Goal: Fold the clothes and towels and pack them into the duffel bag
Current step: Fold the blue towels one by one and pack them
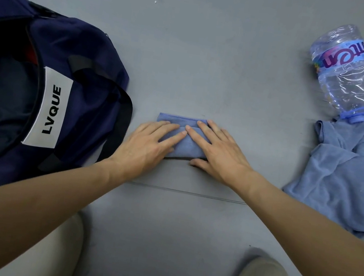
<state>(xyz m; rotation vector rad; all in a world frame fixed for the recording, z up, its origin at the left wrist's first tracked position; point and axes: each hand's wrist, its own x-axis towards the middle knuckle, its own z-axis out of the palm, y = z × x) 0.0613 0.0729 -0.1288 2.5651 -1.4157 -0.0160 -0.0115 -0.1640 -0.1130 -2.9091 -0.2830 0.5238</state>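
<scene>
Open duffel bag sits just left of the left hand, whose straight fingers press flat on the folded towel, long axis left-right, with the right hand likewise flat on it; left hand nearer the bag.

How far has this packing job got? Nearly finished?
Partway. The open duffel bag already shows a red item inside. The left hand and right hand press flat on a small folded blue towel, not yet packed. A crumpled heap of blue cloth by the water bottle awaits folding.
</scene>
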